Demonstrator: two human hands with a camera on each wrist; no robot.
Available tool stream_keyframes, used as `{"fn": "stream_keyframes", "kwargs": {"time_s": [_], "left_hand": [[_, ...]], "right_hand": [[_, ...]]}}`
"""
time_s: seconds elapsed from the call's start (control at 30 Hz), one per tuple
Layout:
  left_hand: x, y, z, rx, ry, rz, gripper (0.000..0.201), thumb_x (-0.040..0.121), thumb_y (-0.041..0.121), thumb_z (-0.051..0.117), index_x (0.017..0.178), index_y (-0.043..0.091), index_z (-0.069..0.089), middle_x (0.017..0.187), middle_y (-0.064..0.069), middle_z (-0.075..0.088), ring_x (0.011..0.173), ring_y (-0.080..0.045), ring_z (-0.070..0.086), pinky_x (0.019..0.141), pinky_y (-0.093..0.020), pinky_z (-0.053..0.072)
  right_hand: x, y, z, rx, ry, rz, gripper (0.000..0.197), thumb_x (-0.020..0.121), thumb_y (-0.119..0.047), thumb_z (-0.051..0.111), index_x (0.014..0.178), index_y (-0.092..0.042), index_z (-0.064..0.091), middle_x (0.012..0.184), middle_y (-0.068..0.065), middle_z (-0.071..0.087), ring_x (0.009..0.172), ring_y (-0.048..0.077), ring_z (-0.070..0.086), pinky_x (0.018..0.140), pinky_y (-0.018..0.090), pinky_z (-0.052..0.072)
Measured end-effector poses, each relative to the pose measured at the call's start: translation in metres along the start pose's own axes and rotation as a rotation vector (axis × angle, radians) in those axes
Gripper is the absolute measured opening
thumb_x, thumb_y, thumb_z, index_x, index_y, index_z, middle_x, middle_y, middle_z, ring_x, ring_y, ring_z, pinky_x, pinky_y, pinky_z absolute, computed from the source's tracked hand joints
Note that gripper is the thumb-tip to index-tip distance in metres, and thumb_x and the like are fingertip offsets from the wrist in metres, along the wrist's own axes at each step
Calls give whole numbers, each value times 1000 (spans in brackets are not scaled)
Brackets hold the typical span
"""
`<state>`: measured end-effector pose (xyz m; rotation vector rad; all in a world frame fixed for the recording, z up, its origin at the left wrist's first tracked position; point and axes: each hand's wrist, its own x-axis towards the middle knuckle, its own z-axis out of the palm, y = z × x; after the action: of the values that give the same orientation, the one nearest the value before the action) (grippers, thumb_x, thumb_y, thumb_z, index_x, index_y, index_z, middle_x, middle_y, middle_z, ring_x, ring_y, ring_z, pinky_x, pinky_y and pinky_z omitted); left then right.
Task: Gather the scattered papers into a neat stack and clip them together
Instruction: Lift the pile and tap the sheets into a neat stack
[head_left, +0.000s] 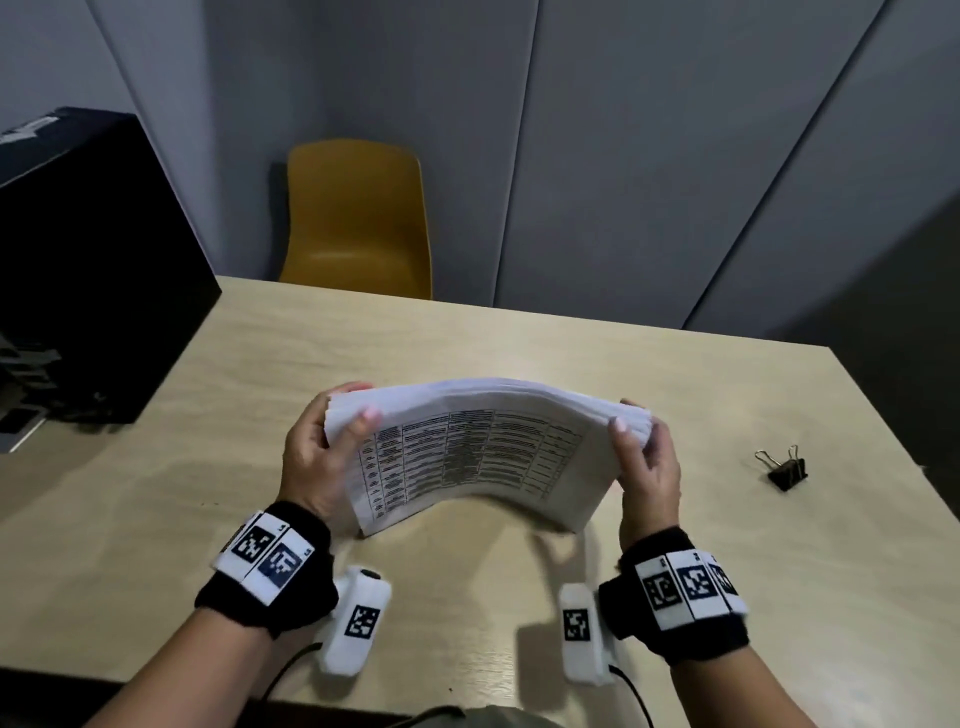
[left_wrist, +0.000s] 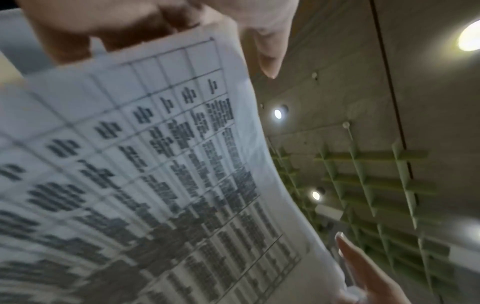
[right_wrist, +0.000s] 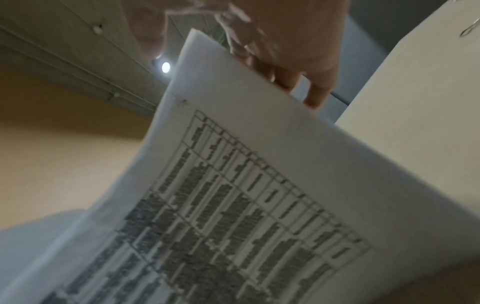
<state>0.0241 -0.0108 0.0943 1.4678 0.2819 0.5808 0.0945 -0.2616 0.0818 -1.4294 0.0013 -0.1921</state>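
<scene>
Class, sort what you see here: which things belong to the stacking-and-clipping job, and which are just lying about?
Belongs to the job:
- paper stack, bowed, held at its two ends by the left hand and right hand
- black binder clip, lying on the table to the right, not yet used

Just lying about:
- yellow chair
- black box

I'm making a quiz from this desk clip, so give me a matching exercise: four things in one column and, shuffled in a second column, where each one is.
Things
1. paper stack
2. binder clip
3. yellow chair
4. black box

Places
A. beyond the far edge of the table
B. lying on the table, to the right of the person's right hand
C. at the table's left side
D. held on edge on the table, bowed, between the left hand and the right hand

Pairs: 1-D, 2-B, 3-A, 4-C
</scene>
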Motion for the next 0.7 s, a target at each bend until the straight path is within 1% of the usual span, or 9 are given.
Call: {"fn": "stream_keyframes", "kwargs": {"time_s": [0.1,0.2,0.27,0.37,0.43,0.53,0.6,0.67,0.7], "left_hand": [[3,9,10,-77,185,-43,34,86,44,54,91,10,60,79,1,58,61,2,57,59,-15,46],[13,5,17,-87,314,-118,46,71,60,62,67,16,54,71,-7,48,68,-19,48,68,-28,39],[16,2,21,-56,365,-139,40,72,49,68,53,21,47,69,-6,47,71,-21,45,69,-33,38],[16,2,24,-48,367,-144,31,74,33,69,50,22,52,65,-3,49,71,-21,48,68,-32,39],[16,2,23,-25,365,-117,26,77,28,67,55,22,54,65,0,51,70,-20,50,69,-30,40],[16,-3,19,-5,376,-96,23,78,32,65,58,23,56,65,3,53,69,-17,50,70,-30,40],[16,-6,19,-10,388,-100,28,74,43,64,57,23,58,65,2,53,70,-19,51,70,-34,41],[17,-7,21,-22,398,-123,39,68,55,62,61,17,59,68,-5,55,72,-24,53,70,-36,44],[18,-7,22,-21,409,-138,46,65,59,63,68,13,61,75,-12,59,76,-27,56,73,-37,46]], "right_hand": [[3,-12,13,6,156,65,55,58,-66,51,91,-24,61,92,-9,61,92,13,55,88,32,43],[9,-18,24,-14,248,158,42,63,-64,55,74,-23,61,84,-4,62,88,19,57,89,37,46],[11,-17,28,-15,288,166,30,65,-53,61,65,-23,58,76,1,58,77,20,54,81,38,49],[8,-12,30,-21,294,113,16,60,-41,65,66,-27,60,70,1,56,68,19,50,69,35,47],[3,-8,27,-61,265,62,18,58,-45,64,71,-32,62,74,0,57,70,17,52,69,35,47],[1,-4,23,-88,273,11,17,61,-49,63,73,-36,61,81,-3,63,80,21,60,81,44,54],[3,-6,22,-89,286,-22,18,64,-49,63,76,-35,60,83,-5,62,83,14,61,84,37,53],[5,-12,25,-106,271,-48,23,66,-46,63,82,-30,58,82,-8,57,72,-6,55,76,20,49],[6,-11,26,-125,273,-40,25,66,-45,63,84,-28,58,82,-9,56,69,-9,53,75,19,48]]}}
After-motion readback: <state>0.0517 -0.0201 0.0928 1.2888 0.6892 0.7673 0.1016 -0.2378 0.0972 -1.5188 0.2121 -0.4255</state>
